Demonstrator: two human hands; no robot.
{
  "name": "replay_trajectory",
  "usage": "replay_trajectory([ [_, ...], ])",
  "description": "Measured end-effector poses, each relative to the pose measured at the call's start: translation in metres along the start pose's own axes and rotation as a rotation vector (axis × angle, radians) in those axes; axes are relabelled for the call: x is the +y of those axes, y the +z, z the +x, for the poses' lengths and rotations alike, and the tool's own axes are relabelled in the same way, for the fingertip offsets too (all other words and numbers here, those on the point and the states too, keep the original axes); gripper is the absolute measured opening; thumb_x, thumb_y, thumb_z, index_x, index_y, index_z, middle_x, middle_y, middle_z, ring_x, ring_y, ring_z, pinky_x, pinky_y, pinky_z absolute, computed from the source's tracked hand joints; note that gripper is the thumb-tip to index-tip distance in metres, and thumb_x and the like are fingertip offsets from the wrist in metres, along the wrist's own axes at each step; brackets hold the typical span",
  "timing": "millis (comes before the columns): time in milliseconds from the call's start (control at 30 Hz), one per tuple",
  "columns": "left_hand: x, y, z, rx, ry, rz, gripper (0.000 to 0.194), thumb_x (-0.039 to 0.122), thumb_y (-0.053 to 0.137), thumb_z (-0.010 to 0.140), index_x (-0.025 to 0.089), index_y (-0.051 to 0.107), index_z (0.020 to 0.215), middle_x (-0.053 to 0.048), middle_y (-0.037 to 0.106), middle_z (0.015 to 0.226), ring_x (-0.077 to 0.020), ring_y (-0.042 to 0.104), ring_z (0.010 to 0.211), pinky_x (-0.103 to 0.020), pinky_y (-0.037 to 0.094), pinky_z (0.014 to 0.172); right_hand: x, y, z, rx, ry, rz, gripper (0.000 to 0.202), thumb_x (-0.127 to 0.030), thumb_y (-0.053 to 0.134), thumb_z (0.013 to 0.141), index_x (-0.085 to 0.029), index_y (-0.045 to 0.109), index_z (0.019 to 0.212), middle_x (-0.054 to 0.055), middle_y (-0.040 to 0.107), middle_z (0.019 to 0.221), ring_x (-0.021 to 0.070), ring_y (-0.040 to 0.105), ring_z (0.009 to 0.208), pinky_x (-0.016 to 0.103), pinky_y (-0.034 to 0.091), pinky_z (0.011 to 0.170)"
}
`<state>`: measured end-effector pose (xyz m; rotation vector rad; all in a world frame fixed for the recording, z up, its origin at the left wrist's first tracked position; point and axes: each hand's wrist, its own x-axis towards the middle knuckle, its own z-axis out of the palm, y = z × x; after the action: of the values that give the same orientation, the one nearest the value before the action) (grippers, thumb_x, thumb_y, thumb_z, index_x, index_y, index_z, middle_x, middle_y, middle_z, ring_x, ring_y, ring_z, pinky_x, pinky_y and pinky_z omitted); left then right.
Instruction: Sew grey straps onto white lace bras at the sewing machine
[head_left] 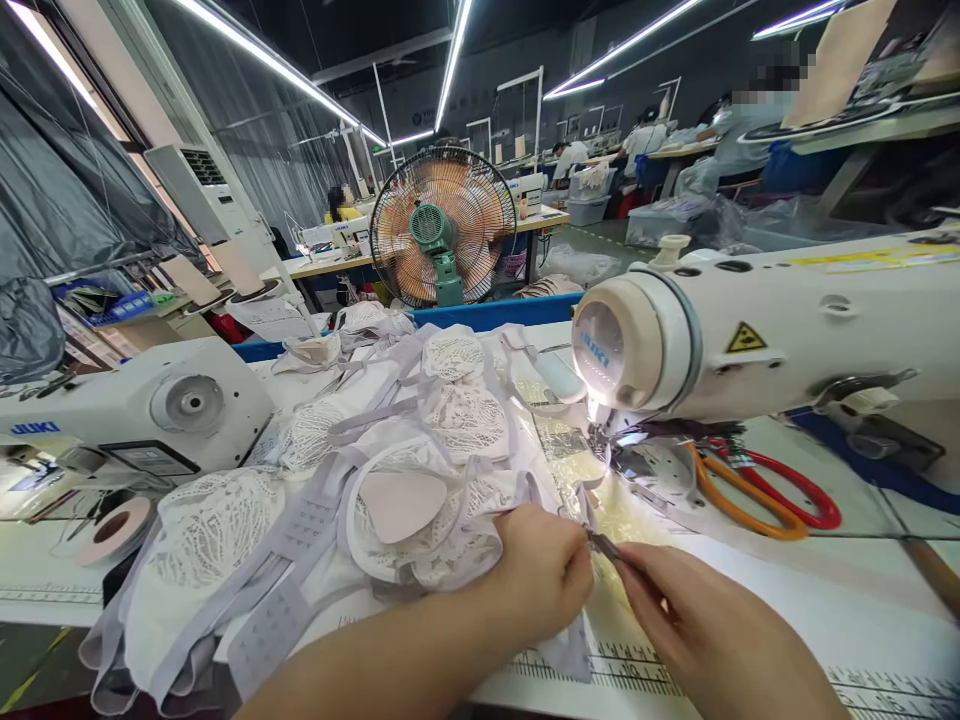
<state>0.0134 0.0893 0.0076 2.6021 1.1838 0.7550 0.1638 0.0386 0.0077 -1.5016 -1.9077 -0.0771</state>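
My left hand is closed on the edge of a white lace bra with pale lilac trim. Just right of it, my right hand pinches a narrow grey strip between thumb and fingertips. The strip reaches toward my left fist; whether it is a strap end or a small tool I cannot tell. Both hands are in front of the lit needle area of a white sewing machine. Lilac fabric hangs below my left hand.
More lace bras are heaped to the left. Orange-handled scissors and red-handled scissors lie under the machine arm. A second machine, a tape roll and a large fan stand around; co-workers sit farther back.
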Motion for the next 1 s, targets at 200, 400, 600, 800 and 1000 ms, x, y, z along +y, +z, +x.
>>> replay_trajectory([
  [200,0.000,0.003,-0.003,0.154,0.119,0.062,0.021,0.020,0.038,0.079,0.018,0.045,0.059,-0.001,0.053,0.057,-0.0136,0.049,0.057,-0.028,0.032,0.055,-0.002,0.001,-0.002,-0.074,-0.041,-0.125,0.031,-0.030,0.035,0.089,-0.024,0.053,0.064,-0.002,0.052,0.052,0.0152,0.053,0.043,0.028,0.036,0.040],
  [400,0.000,0.003,-0.004,0.193,0.152,0.124,0.019,0.019,0.038,0.078,0.018,0.045,0.061,-0.002,0.052,0.058,-0.0141,0.047,0.057,-0.029,0.032,0.056,-0.001,0.003,-0.001,-0.129,-0.094,-0.133,0.029,-0.025,0.037,0.088,-0.023,0.045,0.060,-0.003,0.048,0.052,0.0131,0.051,0.043,0.026,0.034,0.043],
  [600,-0.001,0.003,-0.004,0.236,0.178,0.145,0.016,0.016,0.039,0.075,0.017,0.044,0.060,-0.002,0.050,0.057,-0.0142,0.046,0.056,-0.029,0.031,0.055,-0.003,0.013,0.005,-0.046,-0.128,-0.205,0.028,-0.019,0.036,0.085,-0.023,0.042,0.058,-0.002,0.046,0.052,0.0143,0.050,0.044,0.026,0.031,0.045],
  [800,0.000,0.008,-0.005,0.276,0.196,0.164,0.018,0.017,0.038,0.076,0.018,0.042,0.058,-0.002,0.048,0.055,-0.0142,0.044,0.054,-0.029,0.030,0.054,-0.003,0.027,0.002,-0.110,-0.040,-0.127,0.029,-0.023,0.035,0.086,-0.023,0.044,0.058,-0.001,0.047,0.053,0.0155,0.049,0.046,0.027,0.028,0.045],
  [1000,-0.005,0.008,-0.004,0.213,0.177,0.117,0.018,0.017,0.038,0.078,0.018,0.042,0.060,-0.001,0.051,0.056,-0.0143,0.047,0.055,-0.028,0.031,0.054,0.007,0.028,0.009,-0.224,0.051,-0.046,0.027,-0.021,0.037,0.084,-0.022,0.043,0.058,-0.001,0.051,0.056,0.0137,0.052,0.050,0.024,0.031,0.046],
])
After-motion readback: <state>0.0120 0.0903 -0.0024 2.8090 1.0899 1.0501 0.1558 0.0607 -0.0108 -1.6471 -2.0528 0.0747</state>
